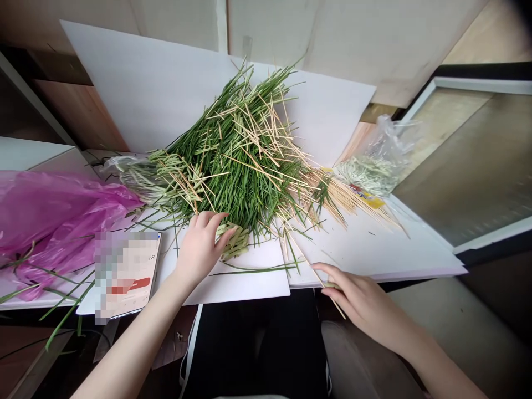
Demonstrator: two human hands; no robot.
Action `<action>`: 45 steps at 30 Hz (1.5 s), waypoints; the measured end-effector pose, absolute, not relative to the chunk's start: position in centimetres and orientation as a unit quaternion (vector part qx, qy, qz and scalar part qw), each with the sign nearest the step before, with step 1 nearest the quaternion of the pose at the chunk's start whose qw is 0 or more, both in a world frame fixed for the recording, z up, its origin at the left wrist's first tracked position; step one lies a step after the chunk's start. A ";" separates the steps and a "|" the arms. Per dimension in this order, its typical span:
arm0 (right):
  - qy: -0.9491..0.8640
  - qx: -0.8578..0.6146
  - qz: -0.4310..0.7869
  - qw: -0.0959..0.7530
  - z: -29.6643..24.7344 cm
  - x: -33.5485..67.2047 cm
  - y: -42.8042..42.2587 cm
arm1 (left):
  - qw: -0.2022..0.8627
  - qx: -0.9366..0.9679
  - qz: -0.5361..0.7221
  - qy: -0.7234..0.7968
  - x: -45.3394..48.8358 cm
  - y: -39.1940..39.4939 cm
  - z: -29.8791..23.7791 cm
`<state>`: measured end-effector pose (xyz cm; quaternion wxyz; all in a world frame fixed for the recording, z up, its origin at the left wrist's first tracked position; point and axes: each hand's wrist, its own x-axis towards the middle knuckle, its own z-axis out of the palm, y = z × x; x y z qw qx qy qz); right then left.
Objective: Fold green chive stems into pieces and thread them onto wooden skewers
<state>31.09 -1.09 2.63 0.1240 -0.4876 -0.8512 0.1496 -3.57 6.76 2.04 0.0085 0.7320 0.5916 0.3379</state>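
My left hand [202, 244] reaches to the front of a large heap of green chives [233, 177], thumb and forefinger apart. Right beside its fingertips lies a pale green clump of folded chives [235, 242]; whether the fingers touch it, I cannot tell. Near the table's front edge, my right hand [349, 288] pinches a thin bamboo skewer [302, 254], which slants up and left toward the heap. A small pale green bit shows between those fingers. Many skewers threaded with folded chives [183, 176] lie on top of the heap.
Loose bamboo skewers [341, 194] fan out to the right, beside a clear plastic bag [374, 166]. A phone [139, 271] and a pink plastic bag [62, 221] lie at left. Long chive strands [253, 270] cross the white board [257, 288]. A white panel [145, 83] stands behind.
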 end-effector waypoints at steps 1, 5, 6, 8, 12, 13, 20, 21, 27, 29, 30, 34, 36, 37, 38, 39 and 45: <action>-0.844 -0.489 0.182 0.124 2.9 30.6 -1.4 | -0.004 0.737 0.343 0.582 -3.3 6.8 1.8; -0.791 -0.479 0.355 0.136 3.1 28.5 -2.3 | 0.150 0.781 0.379 0.473 -1.0 3.7 1.8; -0.765 -0.467 0.421 0.143 2.9 28.0 -2.5 | 0.219 0.785 0.374 0.442 -0.2 2.4 2.0; -0.691 -0.433 0.559 0.148 2.4 26.8 -2.7 | 0.316 0.807 0.345 0.359 1.3 0.1 2.2; -0.566 -0.370 0.716 0.176 1.0 24.9 -2.7 | 0.374 0.820 0.312 0.299 3.3 -2.6 1.9; -0.553 -0.355 0.730 0.189 0.6 24.5 -2.7 | 0.377 0.817 0.311 0.306 3.4 -2.8 1.6; -0.533 -0.270 0.772 0.217 -1.0 23.5 -2.3 | 0.359 0.808 0.333 0.327 2.8 -2.6 0.6; -0.534 -0.273 0.772 0.212 -1.1 23.6 -2.3 | 0.352 0.806 0.344 0.329 2.7 -2.5 0.6; -0.553 -0.336 0.740 0.184 -1.4 24.6 -2.0 | 0.306 0.789 0.389 0.363 1.4 -2.1 0.2; -0.547 -0.336 0.744 0.184 -1.4 24.6 -1.9 | 0.270 0.806 0.383 0.361 1.1 -2.0 0.1; -0.545 -0.335 0.747 0.182 -1.4 24.6 -1.8 | 0.241 0.823 0.373 0.355 1.0 -2.0 0.2; -0.532 -0.330 0.764 0.157 -1.4 24.3 -1.7 | 0.072 0.902 0.289 0.312 1.4 -2.0 0.2; -0.520 -0.326 0.778 0.137 -1.4 24.2 -1.7 | 0.014 0.924 0.245 0.293 1.8 -2.1 0.1; -0.514 -0.324 0.784 0.129 -1.4 24.2 -1.7 | -0.001 0.930 0.228 0.289 1.9 -2.2 0.0; -0.509 -0.322 0.788 0.124 -1.4 24.2 -1.7 | -0.007 0.934 0.216 0.286 2.0 -2.3 -0.1; -0.506 -0.320 0.792 0.121 -1.4 24.2 -1.7 | -0.005 0.936 0.207 0.284 2.0 -2.4 -0.1; -0.494 -0.316 0.803 0.108 -1.5 24.7 -1.5 | 0.011 0.932 0.219 0.289 1.8 -2.5 0.2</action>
